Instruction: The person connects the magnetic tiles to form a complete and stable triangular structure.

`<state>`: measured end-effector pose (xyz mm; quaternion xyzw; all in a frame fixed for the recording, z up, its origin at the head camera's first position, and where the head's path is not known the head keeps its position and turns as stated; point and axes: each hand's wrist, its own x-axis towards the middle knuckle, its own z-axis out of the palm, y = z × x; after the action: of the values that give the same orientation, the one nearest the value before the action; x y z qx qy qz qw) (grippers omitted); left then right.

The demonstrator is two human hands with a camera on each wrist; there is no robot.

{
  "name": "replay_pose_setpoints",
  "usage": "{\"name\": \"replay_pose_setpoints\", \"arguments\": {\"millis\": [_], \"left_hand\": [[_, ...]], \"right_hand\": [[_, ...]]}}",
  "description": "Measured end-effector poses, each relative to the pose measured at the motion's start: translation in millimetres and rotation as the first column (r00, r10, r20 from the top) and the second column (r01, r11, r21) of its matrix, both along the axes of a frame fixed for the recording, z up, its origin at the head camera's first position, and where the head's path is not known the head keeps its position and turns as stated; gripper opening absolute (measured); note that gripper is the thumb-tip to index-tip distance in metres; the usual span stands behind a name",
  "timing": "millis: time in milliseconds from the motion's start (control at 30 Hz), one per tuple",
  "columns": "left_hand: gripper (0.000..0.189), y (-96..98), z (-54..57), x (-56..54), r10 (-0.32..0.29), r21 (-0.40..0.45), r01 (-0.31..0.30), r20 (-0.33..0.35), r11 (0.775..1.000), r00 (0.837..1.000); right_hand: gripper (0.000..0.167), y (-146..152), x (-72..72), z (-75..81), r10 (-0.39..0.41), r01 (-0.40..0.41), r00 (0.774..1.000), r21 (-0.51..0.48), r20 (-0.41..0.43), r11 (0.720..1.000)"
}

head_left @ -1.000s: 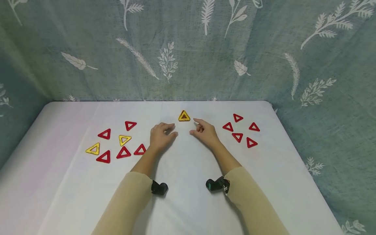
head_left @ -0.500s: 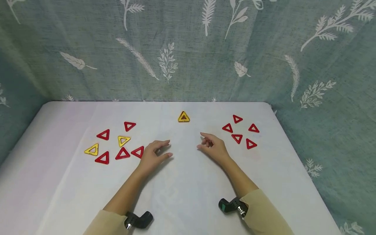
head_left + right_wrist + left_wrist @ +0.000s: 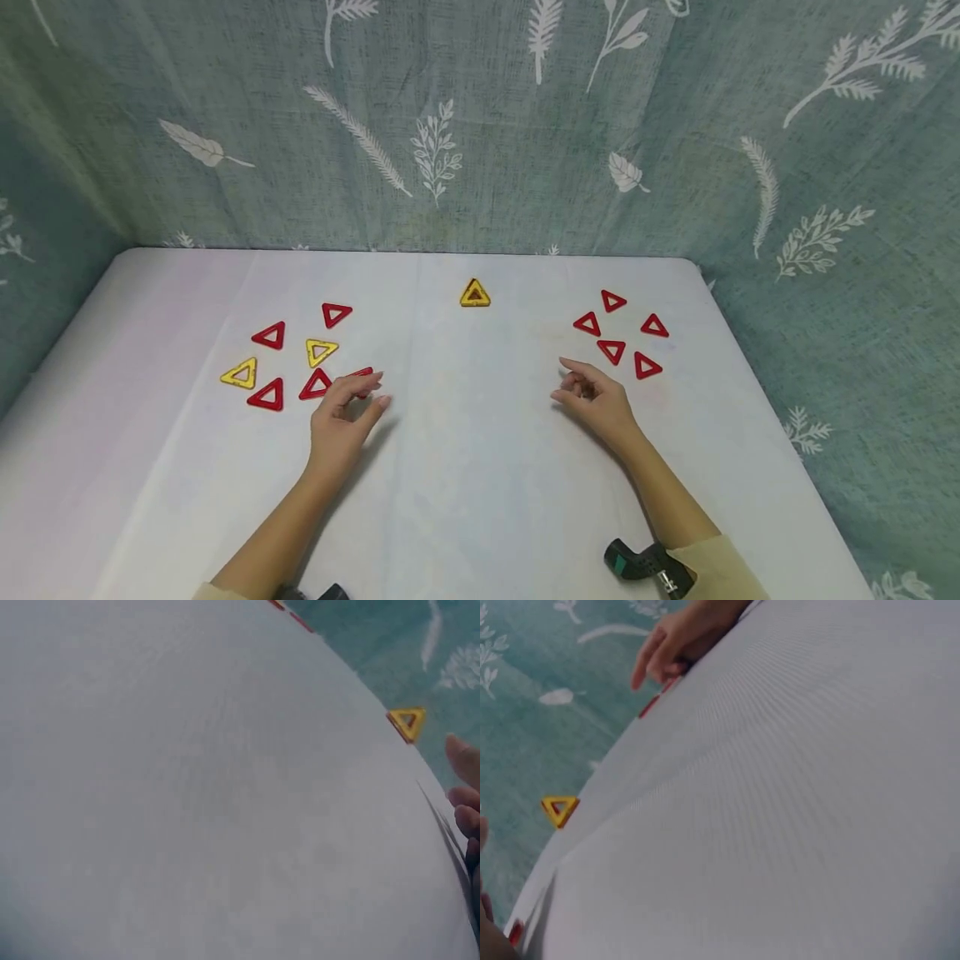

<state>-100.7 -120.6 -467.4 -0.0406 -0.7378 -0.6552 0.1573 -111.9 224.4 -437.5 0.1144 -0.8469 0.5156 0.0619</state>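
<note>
In the head view my left hand (image 3: 341, 425) holds nothing, thumb and fingers spread apart. Its fingers partly cover a red triangle frame (image 3: 365, 372). Beside it lie another red triangle (image 3: 316, 393) and a yellow triangle frame (image 3: 311, 353). My right hand (image 3: 603, 406) is also without anything in it, fingers loosely bent, just below a group of several red triangles (image 3: 637, 367). At the back middle stands a small stack of triangles (image 3: 475, 303), yellow on top with dark red inside. Red shows along the edge of this stack (image 3: 418, 721) in the right wrist view.
Farther left lie a second yellow triangle (image 3: 250, 377) and more red triangles (image 3: 275, 402). All rest on a white-covered table (image 3: 465, 467). A green leaf-patterned cloth (image 3: 517, 183) hangs behind its back edge and along the sides.
Both hands have drawn back from beside the stack and moved apart, left hand toward the left triangles, right hand toward the right. The stack stays put; the nearest left red triangle turned slightly.
</note>
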Motion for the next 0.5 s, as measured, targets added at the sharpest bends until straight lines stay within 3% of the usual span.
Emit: {"name": "replay_pose_setpoints", "arguments": {"millis": [167,300,500], "left_hand": [[0.037,-11.6,1.7,3.2,0.093,-0.149,-0.097,-0.032,0.984,0.995],[0.042,-24.6,1.4,3.1,0.159,-0.312,-0.169,-0.058,0.935,0.986],[0.053,-45.3,-1.3,-5.8,0.169,-0.521,-0.204,-0.114,0.829,0.979]], "right_hand": [[0.047,25,5.7,-11.1,-0.054,0.054,0.998,0.001,0.016,0.999],[0.048,47,8.6,-25.1,-0.098,0.099,0.995,0.035,-0.027,0.995],[0.043,67,13.9,-30.4,-0.227,0.23,0.964,0.0,-0.139,0.973]]}}
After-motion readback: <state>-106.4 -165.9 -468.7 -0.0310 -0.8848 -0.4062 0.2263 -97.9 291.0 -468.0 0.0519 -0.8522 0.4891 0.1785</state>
